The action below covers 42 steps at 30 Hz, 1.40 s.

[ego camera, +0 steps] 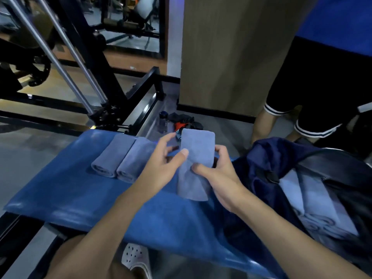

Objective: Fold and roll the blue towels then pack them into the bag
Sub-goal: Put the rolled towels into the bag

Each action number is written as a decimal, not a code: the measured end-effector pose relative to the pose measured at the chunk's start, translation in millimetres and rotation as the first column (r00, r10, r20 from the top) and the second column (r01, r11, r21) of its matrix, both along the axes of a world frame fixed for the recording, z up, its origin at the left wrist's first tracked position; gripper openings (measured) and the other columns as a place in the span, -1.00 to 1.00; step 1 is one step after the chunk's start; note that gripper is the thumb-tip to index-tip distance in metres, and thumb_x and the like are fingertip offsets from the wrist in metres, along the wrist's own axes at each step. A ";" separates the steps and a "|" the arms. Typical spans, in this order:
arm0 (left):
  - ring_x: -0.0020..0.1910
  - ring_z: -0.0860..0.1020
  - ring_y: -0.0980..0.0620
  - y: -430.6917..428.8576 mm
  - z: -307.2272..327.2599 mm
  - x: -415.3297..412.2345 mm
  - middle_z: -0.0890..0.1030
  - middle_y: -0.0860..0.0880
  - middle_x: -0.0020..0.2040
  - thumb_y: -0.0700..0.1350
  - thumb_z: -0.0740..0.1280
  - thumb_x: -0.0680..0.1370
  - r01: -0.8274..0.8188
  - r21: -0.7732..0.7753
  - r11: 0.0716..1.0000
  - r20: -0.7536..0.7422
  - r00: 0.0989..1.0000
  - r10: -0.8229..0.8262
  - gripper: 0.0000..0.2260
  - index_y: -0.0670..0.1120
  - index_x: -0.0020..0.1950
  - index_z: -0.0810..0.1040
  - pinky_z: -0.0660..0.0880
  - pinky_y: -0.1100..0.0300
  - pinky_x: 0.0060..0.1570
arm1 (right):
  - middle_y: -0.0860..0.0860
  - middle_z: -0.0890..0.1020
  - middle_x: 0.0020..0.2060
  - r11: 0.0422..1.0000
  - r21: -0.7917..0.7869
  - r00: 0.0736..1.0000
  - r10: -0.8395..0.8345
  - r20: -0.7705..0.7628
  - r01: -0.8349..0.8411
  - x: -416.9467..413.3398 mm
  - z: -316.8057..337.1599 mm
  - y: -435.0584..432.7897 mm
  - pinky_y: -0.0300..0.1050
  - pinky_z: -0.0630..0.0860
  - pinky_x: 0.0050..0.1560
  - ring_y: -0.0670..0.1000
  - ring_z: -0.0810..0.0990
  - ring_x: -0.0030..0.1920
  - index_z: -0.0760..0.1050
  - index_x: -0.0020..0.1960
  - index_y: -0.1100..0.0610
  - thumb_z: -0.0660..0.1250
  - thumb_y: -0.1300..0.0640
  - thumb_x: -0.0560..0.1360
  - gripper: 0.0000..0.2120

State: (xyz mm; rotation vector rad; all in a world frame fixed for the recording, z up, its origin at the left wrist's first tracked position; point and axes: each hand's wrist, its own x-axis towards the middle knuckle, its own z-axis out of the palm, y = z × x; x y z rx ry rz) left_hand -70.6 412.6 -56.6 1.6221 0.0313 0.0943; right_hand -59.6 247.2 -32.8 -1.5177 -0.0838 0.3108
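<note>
1. Hands first: your left hand (161,168) and right hand (219,178) both hold one folded towel (196,156), lifted off the blue bench (80,198), roughly mid-scene.
2. Left hand: thumb is pressed on the towel's left edge and the fingers curl beside and behind it, a pinch grip.
3. Right hand: thumb lies across the towel's front, lower middle. The fingers wrap round its right edge, gripping it.
4. The towel stands nearly upright, its top end far, its bottom end hanging near the bench top.
5. Two rolled towels (112,158) lie on the bench to your left, side by side and touching, rolled ends facing near.
6. The dark navy bag (271,158) sits on the right end of the bench, open, just beside your right hand.
7. Packed towels (314,202) show inside the bag, pale blue, rolled ends near.
8. Far floor: a bottle (163,121) stands next to a clothes pile (185,120).
9. Far right: another person's legs (267,121) in black shorts.
10. Far left: a black gym machine frame (90,57).
</note>
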 end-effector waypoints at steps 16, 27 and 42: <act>0.09 0.66 -0.05 -222.3 68.6 -35.5 0.65 0.06 0.14 -0.09 0.44 0.50 0.342 0.066 0.937 0.177 0.920 -0.349 -0.54 0.20 0.33 0.40 0.61 -0.17 0.08 | -0.04 0.62 0.15 0.956 0.058 0.939 -0.294 0.181 0.288 -88.0 43.4 -217.4 0.00 0.62 0.07 -0.01 0.63 0.15 0.42 0.26 0.02 0.46 0.17 0.46 -0.59; -0.13 0.64 -0.10 -318.3 39.8 -14.0 0.65 -0.15 -0.04 0.06 0.41 0.52 0.368 0.302 0.879 -0.141 0.929 -0.341 -0.74 0.23 0.10 0.36 0.59 -0.14 0.01 | -0.24 0.63 0.09 0.433 -0.722 0.816 -0.060 0.575 0.540 -62.4 -29.5 -363.5 0.01 0.02 0.50 -0.10 0.15 0.52 0.47 0.32 -0.05 0.29 0.00 0.56 -0.68; -0.24 0.47 -0.01 -375.2 28.0 41.3 0.54 -0.03 -0.08 0.01 0.35 0.56 0.416 0.312 0.854 -0.388 0.877 -0.285 -0.71 0.04 0.22 0.37 0.28 0.25 -0.45 | -0.03 -0.01 0.50 0.114 -0.917 0.905 0.157 0.396 0.382 -32.5 -22.1 -390.2 0.30 -0.22 0.49 0.07 -0.39 0.53 -0.31 0.54 -0.16 0.44 -0.17 0.30 0.11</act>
